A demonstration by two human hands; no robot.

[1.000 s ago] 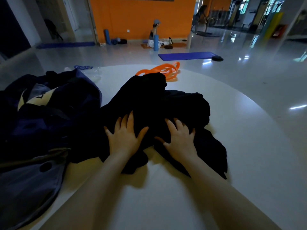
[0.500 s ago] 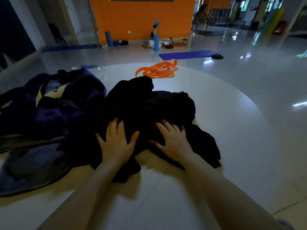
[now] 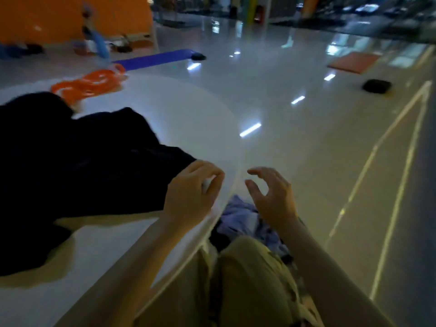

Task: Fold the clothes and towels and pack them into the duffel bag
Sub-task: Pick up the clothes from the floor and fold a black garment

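Both hands are in the air at the table's edge, and neither holds anything. The left hand (image 3: 191,194) hovers over the white round table (image 3: 179,119), fingers loosely curled toward the thumb, just beside the near corner of the black clothes (image 3: 77,166); whether a fingertip brushes the cloth, I cannot tell through the blur. The right hand (image 3: 273,197) is off past the rim at about four o'clock from the heap, fingers spread and bent like a claw, right above a crumpled light-blue cloth (image 3: 240,220) lying low beside the person's knee (image 3: 250,274). Progress looks early: the black heap sprawls unfolded over the left half of the table, from nine o'clock round to the middle, with no neat stack anywhere. The duffel bag is not in view, so nothing shows as packed. An orange band (image 3: 89,82) lies at twelve o'clock beyond the heap. My read: that blue piece is the next pick, and all the folding and packing remains.
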